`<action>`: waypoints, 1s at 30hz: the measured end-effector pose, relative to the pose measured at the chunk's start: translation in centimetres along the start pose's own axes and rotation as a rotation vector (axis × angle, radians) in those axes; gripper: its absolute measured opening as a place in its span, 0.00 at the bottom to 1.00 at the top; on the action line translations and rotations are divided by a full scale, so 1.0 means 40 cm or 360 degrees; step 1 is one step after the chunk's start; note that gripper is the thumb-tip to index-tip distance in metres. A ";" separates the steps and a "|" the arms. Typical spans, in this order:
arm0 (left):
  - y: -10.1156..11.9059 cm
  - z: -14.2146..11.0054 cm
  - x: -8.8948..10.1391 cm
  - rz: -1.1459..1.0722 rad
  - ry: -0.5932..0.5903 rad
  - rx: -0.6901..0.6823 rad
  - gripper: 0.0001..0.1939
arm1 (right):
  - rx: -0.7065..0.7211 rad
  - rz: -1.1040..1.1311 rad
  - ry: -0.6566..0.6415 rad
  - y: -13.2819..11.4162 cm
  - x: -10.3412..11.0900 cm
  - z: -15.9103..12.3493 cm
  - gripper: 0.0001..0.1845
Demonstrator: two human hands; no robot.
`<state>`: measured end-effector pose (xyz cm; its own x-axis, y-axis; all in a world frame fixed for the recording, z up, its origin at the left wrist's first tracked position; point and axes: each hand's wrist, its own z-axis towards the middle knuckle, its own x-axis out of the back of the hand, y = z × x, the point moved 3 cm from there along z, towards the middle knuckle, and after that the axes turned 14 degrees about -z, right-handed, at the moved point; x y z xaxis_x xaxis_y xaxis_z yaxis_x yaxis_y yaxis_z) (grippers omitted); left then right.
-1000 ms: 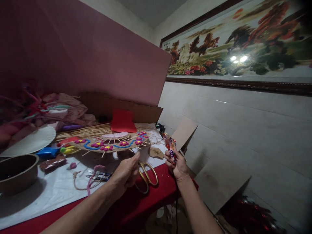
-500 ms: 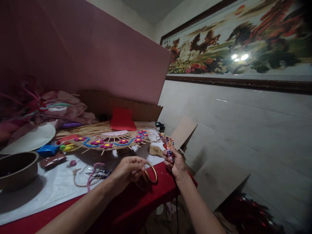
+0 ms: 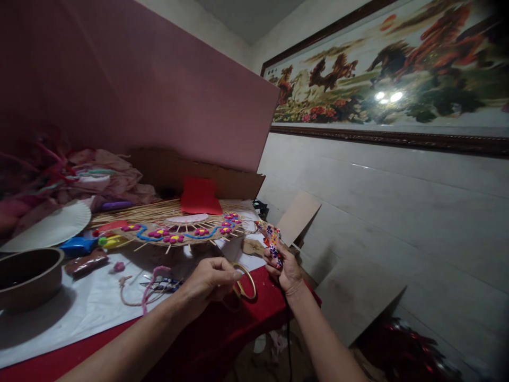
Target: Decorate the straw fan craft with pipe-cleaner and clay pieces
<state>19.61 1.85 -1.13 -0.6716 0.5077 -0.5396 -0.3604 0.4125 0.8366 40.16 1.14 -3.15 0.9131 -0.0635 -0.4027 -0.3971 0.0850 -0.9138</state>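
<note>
My left hand (image 3: 214,281) is closed over the red table edge, pinching a pair of scissors by its gold loop handles (image 3: 250,284); the blades are mostly hidden behind the fingers. To its right, my right hand (image 3: 287,269) wraps round a flower-patterned glue gun (image 3: 273,241) with an orange trigger. The gun's nozzle points left, towards the table. Beyond both hands lies a fan-shaped cardboard piece (image 3: 186,235) with sticks, a wavy blue line and pink-and-yellow flowers. A small piece of cardboard (image 3: 253,247) lies beside the gun.
At left stand a dark bowl (image 3: 29,302), a white paper plate (image 3: 59,225), and blue (image 3: 79,245) and brown (image 3: 87,262) packets. Pink cord (image 3: 149,289) lies nearer. Red paper (image 3: 200,196) leans at the back. A black cable (image 3: 289,345) hangs below my right hand.
My left hand has shifted and turned slightly with the scissors. My right hand and the glue gun have moved a little to the left.
</note>
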 end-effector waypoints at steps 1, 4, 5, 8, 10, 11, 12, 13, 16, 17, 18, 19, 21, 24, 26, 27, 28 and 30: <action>-0.001 -0.001 -0.002 0.0006 -0.0023 -0.0001 0.18 | 0.0004 -0.0006 0.0007 0.000 0.000 0.000 0.14; -0.005 -0.008 -0.015 0.0132 -0.0122 -0.0007 0.19 | 0.0010 -0.0034 0.0025 0.000 -0.002 -0.001 0.15; -0.005 -0.011 -0.019 0.0209 -0.0142 -0.0022 0.19 | 0.0010 -0.0047 0.0030 0.000 -0.003 -0.002 0.15; -0.008 -0.017 -0.028 0.0406 -0.0152 -0.0067 0.21 | 0.0014 -0.0094 0.0045 0.000 -0.009 -0.005 0.16; -0.012 -0.018 -0.028 0.0489 -0.0150 -0.0063 0.23 | 0.0022 -0.0124 0.0059 0.002 -0.012 -0.006 0.16; -0.014 -0.017 -0.026 0.0531 -0.0143 -0.0063 0.25 | 0.0025 -0.0137 0.0066 0.003 -0.013 -0.007 0.17; -0.014 -0.014 -0.025 0.0577 -0.0135 -0.0075 0.26 | 0.0026 -0.0150 0.0072 0.004 -0.014 -0.007 0.17; -0.015 -0.011 -0.024 0.0619 -0.0125 -0.0098 0.28 | 0.0024 -0.0160 0.0077 0.005 -0.014 -0.006 0.17; -0.016 -0.002 -0.038 0.0666 -0.0160 -0.0165 0.27 | 0.0009 -0.0179 0.0077 0.009 -0.015 -0.003 0.18; -0.018 -0.002 -0.051 0.0650 -0.0211 -0.0172 0.25 | 0.0003 -0.0182 0.0072 0.010 -0.015 -0.002 0.18; -0.023 -0.004 -0.067 0.0629 -0.0277 -0.0172 0.21 | -0.0002 -0.0183 0.0066 0.011 -0.015 -0.001 0.19; -0.032 -0.007 -0.087 0.0610 -0.0347 -0.0155 0.17 | -0.0004 -0.0182 0.0060 0.011 -0.015 0.000 0.20; -0.063 -0.018 -0.126 0.0624 -0.0473 -0.0071 0.10 | -0.0004 -0.0183 0.0046 0.013 -0.014 0.002 0.22; -0.149 -0.038 -0.168 0.0720 -0.0514 0.0161 0.03 | 0.0013 -0.0199 0.0025 0.014 -0.015 0.001 0.24; -0.216 -0.054 -0.187 0.0759 -0.0626 0.0179 0.03 | 0.0017 -0.0203 0.0016 0.014 -0.016 0.000 0.24; -0.250 -0.063 -0.192 0.0743 -0.0662 0.0243 0.02 | 0.0015 -0.0199 0.0019 0.013 -0.016 -0.001 0.24; -0.282 -0.072 -0.194 0.0736 -0.0666 0.0284 0.01 | 0.0009 -0.0193 0.0023 0.013 -0.017 -0.002 0.24; -0.330 -0.095 -0.193 0.0725 -0.0626 0.0308 0.09 | -0.0008 -0.0187 0.0032 0.013 -0.018 -0.003 0.24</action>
<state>27.11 -10.38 -7.64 -0.4283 0.8897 -0.1582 0.0541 0.2000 0.9783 39.29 1.10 -3.35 0.9513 -0.0928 -0.2939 -0.2882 0.0709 -0.9550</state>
